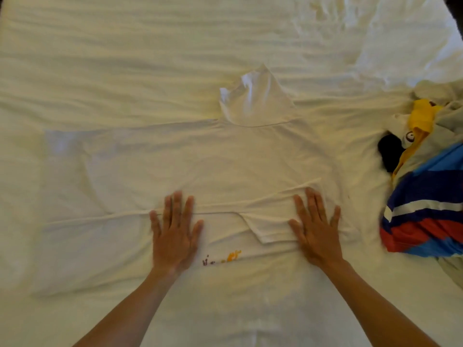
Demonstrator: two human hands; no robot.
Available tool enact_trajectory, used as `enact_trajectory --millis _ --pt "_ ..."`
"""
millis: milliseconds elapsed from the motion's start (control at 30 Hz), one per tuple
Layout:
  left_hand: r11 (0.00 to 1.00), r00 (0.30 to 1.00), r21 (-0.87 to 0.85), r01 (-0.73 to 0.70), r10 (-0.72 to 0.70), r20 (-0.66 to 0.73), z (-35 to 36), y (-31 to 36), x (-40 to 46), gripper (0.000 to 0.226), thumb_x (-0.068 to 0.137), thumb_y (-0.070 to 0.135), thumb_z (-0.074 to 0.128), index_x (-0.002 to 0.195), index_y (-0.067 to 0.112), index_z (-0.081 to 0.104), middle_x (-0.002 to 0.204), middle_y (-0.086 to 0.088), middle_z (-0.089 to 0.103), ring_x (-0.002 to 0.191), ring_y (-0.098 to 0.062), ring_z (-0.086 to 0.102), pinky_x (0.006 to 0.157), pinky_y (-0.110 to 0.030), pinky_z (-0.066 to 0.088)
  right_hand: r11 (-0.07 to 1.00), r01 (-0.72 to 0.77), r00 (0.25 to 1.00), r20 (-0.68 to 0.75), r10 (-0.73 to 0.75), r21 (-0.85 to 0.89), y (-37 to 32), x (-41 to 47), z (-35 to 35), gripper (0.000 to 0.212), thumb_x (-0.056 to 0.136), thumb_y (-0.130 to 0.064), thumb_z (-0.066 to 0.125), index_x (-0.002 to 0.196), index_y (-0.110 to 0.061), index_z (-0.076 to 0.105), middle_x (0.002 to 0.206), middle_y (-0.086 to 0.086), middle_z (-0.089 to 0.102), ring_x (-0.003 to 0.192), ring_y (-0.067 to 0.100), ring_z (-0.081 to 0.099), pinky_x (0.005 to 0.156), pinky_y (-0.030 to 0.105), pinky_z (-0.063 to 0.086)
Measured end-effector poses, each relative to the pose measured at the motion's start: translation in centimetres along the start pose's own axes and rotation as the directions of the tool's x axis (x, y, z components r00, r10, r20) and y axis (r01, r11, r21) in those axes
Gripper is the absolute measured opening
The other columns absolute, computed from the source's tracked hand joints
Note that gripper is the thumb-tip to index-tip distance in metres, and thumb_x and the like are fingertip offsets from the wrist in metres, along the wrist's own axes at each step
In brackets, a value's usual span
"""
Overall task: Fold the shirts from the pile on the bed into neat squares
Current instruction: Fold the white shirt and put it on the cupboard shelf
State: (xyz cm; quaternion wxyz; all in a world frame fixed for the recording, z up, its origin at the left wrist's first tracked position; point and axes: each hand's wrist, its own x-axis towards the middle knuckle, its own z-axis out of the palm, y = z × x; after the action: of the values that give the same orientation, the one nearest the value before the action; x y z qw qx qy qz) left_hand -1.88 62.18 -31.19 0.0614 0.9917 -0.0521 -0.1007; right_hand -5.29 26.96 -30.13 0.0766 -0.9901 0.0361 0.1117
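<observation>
A person is leaning over the bed (pixel 150 58), whose cream sheet is lying in soft, shallow wrinkles. One white shirt (pixel 213 166) is lying spread flat in the middle of it, thin cotton by the look of it, nearly the same colour as the sheet. Its far end is rising into a crumpled, pointed peak, one sleeve is stretching out toward the left, and a folded flap with a stitched hem is lying across the near part. A small printed mark (pixel 223 257) in orange and purple is peeking out from under that flap, between the two wrists.

Both hands are pressing palm-down on the shirt. The left hand (pixel 175 234) is lying flat with its fingers (pixel 178 206) straight and slightly spread, gripping nothing. The right hand (pixel 317 231) is doing the same, fingers extended over a long crease.

At the right edge of the bed one pile of clothes (pixel 426 196) is sitting bunched up, well apart from the white shirt: slick-looking fabric in navy, light blue, red and white bands, with yellow, grey and black pieces on top. I cannot count the garments in it.
</observation>
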Motion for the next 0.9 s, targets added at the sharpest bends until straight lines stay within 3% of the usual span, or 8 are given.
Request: enact_trajectory --millis 100,200,367,433,533,733,833,900 --pt "0.998 0.998 -0.005 0.062 -0.062 0.004 -2.2 -3.4 -0.1 0.070 0.101 0.055 0.012 0.156 0.015 0.027 0.165 -0.011 0.017 0.151 -0.029 0.018 0.116 -0.062 0.007 1.000 -0.007 0.995 -0.095 0.008 0.007 -2.1 0.7 -1.2 0.067 0.098 -0.050 0.026 0.156 -0.019 0.024 0.166 0.007 0.010 0.153 0.027 0.007 0.115 0.069 0.004" --pt "0.996 0.998 -0.093 0.012 -0.017 -0.054 -5.0 -3.1 2.3 0.068 0.100 0.055 0.017 0.152 0.015 0.037 0.161 -0.011 0.029 0.149 -0.027 0.024 0.118 -0.053 0.003 0.989 0.108 0.972 -0.220 -0.084 0.099 -6.7 3.5 -3.2 0.060 0.097 -0.041 0.034 0.151 -0.015 0.035 0.164 0.010 0.020 0.152 0.030 0.013 0.116 0.064 0.002" --pt "0.980 0.990 -0.199 -0.010 -0.018 -0.142 -9.6 -4.9 9.5 0.052 0.096 0.043 0.031 0.116 0.011 0.067 0.121 -0.008 0.067 0.120 -0.032 0.059 0.107 -0.057 0.037 0.938 0.299 0.929 -0.279 -0.244 0.175 -15.0 11.0 -6.3 0.037 0.093 -0.031 0.041 0.120 -0.020 0.065 0.145 0.007 0.052 0.139 0.031 0.043 0.111 0.063 0.029" --pt "0.979 0.986 -0.200 -0.032 -0.002 -0.167 -11.4 -7.3 11.9 0.043 0.094 0.035 0.037 0.109 0.011 0.069 0.109 -0.008 0.070 0.106 -0.032 0.064 0.098 -0.053 0.047 0.919 0.349 0.916 -0.275 -0.293 0.184 -18.0 14.1 -7.6 0.029 0.090 -0.025 0.047 0.109 -0.020 0.069 0.132 0.004 0.061 0.127 0.030 0.054 0.105 0.058 0.041" --pt "0.980 0.987 -0.197 -0.018 -0.014 -0.163 -13.5 -11.2 14.7 0.026 0.090 0.011 0.056 0.111 0.007 0.070 0.111 -0.012 0.070 0.105 -0.034 0.064 0.092 -0.045 0.051 0.889 0.414 0.901 -0.224 -0.371 0.196 -22.1 17.9 -8.8 0.023 0.087 -0.013 0.060 0.108 -0.017 0.070 0.118 0.002 0.067 0.112 0.029 0.062 0.097 0.049 0.048" --pt "0.985 0.996 -0.173 0.009 -0.025 -0.088 -14.3 -17.4 18.1 0.050 0.080 -0.011 0.055 0.127 0.005 0.061 0.129 -0.013 0.060 0.122 -0.034 0.054 0.099 -0.042 0.046 0.883 0.441 0.898 -0.076 -0.434 0.161 -28.5 22.8 -7.5 0.038 0.091 -0.006 0.055 0.128 -0.010 0.061 0.134 0.007 0.060 0.124 0.030 0.054 0.101 0.044 0.042" --pt "0.999 1.000 0.043 -0.009 0.008 0.009 -13.8 -19.7 19.3 0.062 0.080 -0.005 0.056 0.139 0.008 0.045 0.140 -0.011 0.047 0.135 -0.032 0.040 0.108 -0.045 0.035 0.934 0.355 0.933 0.051 -0.357 0.036 -29.9 24.2 -6.6 0.056 0.092 -0.003 0.046 0.147 -0.010 0.037 0.151 0.009 0.038 0.140 0.028 0.033 0.115 0.046 0.027" --pt "0.978 0.996 0.210 0.006 -0.026 0.088 -13.6 -20.8 19.7 0.058 0.089 0.006 0.054 0.144 0.014 0.037 0.142 -0.007 0.042 0.140 -0.029 0.032 0.116 -0.053 0.021 0.956 0.281 0.956 0.116 -0.271 -0.088 -30.0 24.8 -6.2 0.062 0.090 -0.002 0.048 0.149 -0.010 0.030 0.149 0.011 0.035 0.142 0.029 0.028 0.120 0.052 0.014"
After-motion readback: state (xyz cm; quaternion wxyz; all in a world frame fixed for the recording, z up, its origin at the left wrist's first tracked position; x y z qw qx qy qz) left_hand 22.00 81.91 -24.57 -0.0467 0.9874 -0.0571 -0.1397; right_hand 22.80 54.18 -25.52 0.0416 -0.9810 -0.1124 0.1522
